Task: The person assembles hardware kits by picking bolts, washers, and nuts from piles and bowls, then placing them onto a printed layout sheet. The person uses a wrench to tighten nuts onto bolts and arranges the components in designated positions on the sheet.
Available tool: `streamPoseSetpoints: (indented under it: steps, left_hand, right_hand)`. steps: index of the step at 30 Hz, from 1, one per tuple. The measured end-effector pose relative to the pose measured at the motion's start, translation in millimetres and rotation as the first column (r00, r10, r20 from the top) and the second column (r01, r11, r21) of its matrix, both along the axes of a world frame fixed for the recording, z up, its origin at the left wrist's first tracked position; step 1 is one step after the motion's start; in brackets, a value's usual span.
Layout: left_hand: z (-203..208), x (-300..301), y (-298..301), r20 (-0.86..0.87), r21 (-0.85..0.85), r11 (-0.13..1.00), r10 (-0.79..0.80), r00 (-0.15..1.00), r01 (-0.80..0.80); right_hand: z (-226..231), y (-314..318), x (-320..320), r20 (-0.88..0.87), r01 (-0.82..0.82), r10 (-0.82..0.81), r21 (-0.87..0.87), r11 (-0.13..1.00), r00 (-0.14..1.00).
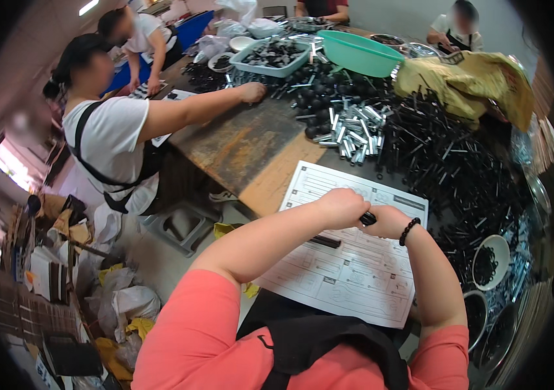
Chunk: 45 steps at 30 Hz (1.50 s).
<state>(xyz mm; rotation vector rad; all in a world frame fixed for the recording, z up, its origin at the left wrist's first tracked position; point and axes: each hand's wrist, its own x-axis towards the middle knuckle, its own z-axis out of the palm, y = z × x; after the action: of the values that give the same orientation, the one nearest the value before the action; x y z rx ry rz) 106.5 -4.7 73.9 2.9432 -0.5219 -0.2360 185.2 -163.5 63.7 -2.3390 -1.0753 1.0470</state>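
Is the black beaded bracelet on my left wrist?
No, the black beaded bracelet circles the wrist of your right hand.

Wears a bright pink-red top (218, 364), all one colour, with short, loose sleeves (189, 305) and soft folds in the cloth. Over it, has on a black apron (329, 333) with black straps (278, 377) running back over the top on both sides, and a thin, dark, bent string (264, 342) by its left edge. Also wears a bracelet (411, 230) of small, round, black beads close around the right wrist, just by the right hand (387, 223), with both arms (264, 244) bare below the sleeves.
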Motion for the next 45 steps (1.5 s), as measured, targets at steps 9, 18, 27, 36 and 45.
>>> streamPoseSetpoints:
  steps: [9, 18, 27, 36, 45]
  left_hand:
    - [1, -5, 92, -0.068, 0.106, 0.966, 0.243, 0.968, -0.236]
    - [-41, 6, 125, 0.051, -0.341, 0.85, 0.443, 0.895, -0.401]
    - [-77, 3, 141, 0.346, -0.198, 0.979, 0.12, 0.931, -0.053]
    - [-59, -1, 153, -0.014, -0.381, 0.882, 0.294, 0.956, -0.277]
    - [-73, 13, 157, -0.143, -0.54, 0.787, 0.261, 0.955, -0.297]
  right_hand:
    - [-25, 21, 18, 0.056, -0.046, 0.045, 0.021, 0.999, 0.997]
    - [-42, 49, 28, -0.174, 0.497, -0.467, 0.352, 0.793, 0.867]
    - [-44, 92, 26, -0.057, 0.428, -0.464, 0.5, 0.753, 0.884]
    - [-60, 132, 4, 0.331, 0.245, -0.391, 0.405, 0.881, 0.859]
    - [-81, 113, -27, 0.603, -0.115, -0.332, 0.582, 0.805, 0.725]
